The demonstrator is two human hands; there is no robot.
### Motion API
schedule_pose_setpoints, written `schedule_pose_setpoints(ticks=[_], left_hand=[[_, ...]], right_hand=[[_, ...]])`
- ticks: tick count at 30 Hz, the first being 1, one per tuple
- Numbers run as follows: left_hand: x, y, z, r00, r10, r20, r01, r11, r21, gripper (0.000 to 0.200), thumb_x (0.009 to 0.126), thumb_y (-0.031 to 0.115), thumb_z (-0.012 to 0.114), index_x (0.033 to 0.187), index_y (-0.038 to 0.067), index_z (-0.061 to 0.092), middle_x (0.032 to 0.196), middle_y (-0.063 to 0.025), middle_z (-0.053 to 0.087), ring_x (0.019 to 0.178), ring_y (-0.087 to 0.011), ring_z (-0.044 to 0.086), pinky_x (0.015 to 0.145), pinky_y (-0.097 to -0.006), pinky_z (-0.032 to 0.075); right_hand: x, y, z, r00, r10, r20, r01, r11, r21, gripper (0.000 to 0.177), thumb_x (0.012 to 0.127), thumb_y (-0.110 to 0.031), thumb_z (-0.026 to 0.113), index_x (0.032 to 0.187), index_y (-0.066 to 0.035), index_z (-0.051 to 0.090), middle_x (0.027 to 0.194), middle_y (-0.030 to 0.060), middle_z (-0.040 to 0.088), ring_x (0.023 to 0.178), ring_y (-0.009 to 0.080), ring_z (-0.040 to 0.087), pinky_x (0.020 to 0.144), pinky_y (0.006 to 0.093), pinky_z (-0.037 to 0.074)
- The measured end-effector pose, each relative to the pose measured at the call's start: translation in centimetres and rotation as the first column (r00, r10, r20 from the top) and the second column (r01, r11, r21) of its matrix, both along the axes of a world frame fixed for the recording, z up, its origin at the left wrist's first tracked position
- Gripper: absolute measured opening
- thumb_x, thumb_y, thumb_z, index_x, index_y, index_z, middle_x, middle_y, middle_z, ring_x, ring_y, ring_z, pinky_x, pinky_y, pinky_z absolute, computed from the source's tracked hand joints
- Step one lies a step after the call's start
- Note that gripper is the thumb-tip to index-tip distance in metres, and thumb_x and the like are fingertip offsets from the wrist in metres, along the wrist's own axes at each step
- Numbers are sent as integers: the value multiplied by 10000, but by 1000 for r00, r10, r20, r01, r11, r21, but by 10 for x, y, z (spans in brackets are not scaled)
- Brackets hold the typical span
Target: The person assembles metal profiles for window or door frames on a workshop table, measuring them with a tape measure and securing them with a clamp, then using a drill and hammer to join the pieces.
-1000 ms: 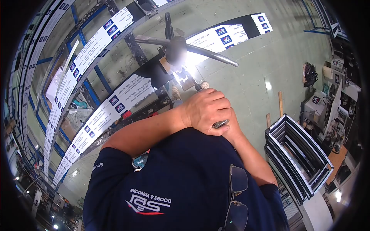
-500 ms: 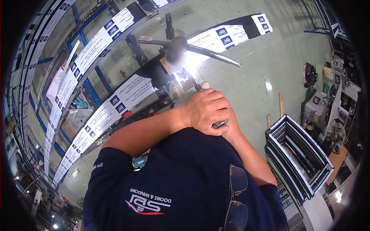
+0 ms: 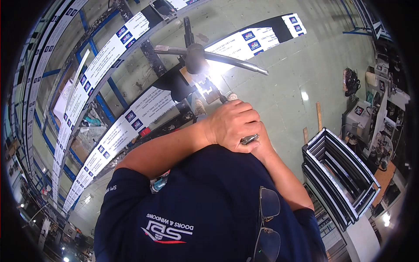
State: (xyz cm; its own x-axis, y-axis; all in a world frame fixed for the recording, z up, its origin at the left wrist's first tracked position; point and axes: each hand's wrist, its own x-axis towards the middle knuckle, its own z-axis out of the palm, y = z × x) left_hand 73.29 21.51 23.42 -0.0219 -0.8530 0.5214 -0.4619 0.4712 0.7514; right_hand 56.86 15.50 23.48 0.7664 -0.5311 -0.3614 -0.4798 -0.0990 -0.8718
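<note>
My left hand [image 3: 235, 126] is closed, its fingers wrapped around something with a silvery metal end [image 3: 249, 139] poking out by the thumb. My right hand [image 3: 262, 139] lies beneath it, and its fingers are mostly hidden. From the knuckles a dark bar [image 3: 224, 99] runs forward to a brightly lit metal fixture [image 3: 209, 91], so both hands seem to be at a handle. Above the fixture stands a machine's grey hub [image 3: 195, 59] with three bar spokes. Under the hub passes a long dark profile [image 3: 174, 83] covered partly in white printed film.
More film-covered profiles [image 3: 104, 54] lie on blue racks [image 3: 100, 102] at the left. Black frames [image 3: 340, 174] are stacked on the right, near a wooden stick [image 3: 318, 115]. A bench with equipment [image 3: 360, 115] lines the right side. Shoes [image 3: 199, 107] show on the green floor.
The surroundings and machine hub have shifted slightly in view, as if my head moved a little. Both hands keep the same position and grip.
</note>
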Motion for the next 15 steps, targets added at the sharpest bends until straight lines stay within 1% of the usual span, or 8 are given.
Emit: schedule_pose_setpoints(ticks=[1,5,8,9,11,13,15], left_hand=[[0,0,0,1000,0,0,0,1000,5,245,646,256,745,752,88,601,878,-52,616,796,-246,586,712,-370,464],[1,0,1,1000,-2,21,2,1000,26,251,639,261,744,751,87,602,880,-54,616,795,-248,588,711,-372,465],[-1,0,-1,999,2,38,-3,1000,21,261,643,273,746,756,85,606,883,-55,620,804,-251,593,706,-372,465],[-2,1,-2,999,11,44,-12,1000,18,261,643,273,746,756,85,606,883,-55,620,804,-251,593,706,-372,465],[-4,0,-4,998,53,39,-52,998,-40,233,668,313,724,762,123,629,822,-23,596,759,-227,563,677,-361,443],[-3,1,-3,997,50,61,-48,998,-46,234,671,313,721,767,119,630,827,-27,599,762,-232,568,670,-362,445],[-3,2,-4,996,42,84,-38,998,-47,236,674,313,717,772,116,631,832,-31,603,765,-236,573,662,-364,447]], right_hand=[[1,0,1,1000,-22,19,22,1000,21,168,751,-149,695,891,-60,670,859,119,713,812,335,695,671,378,533],[2,0,2,1000,-25,7,24,1000,19,165,750,-151,696,887,-62,673,850,122,713,808,325,699,666,378,530],[-2,-2,-2,1000,24,8,-24,999,-21,172,755,-158,695,892,-56,673,851,132,713,814,329,701,671,382,529],[-2,-2,0,999,28,-18,-28,999,-19,177,758,-162,693,895,-53,672,855,138,713,819,339,699,674,390,529],[-3,-4,2,999,36,-31,-37,999,-24,182,761,-166,691,899,-50,671,860,144,713,824,349,698,677,398,530],[-4,-4,3,981,148,-126,-154,987,-35,236,800,-150,665,1009,-41,647,983,107,703,940,233,682,770,364,531],[-2,-3,3,989,121,-85,-128,989,-81,239,797,-152,667,1007,-39,648,978,114,704,937,239,684,771,364,530]])
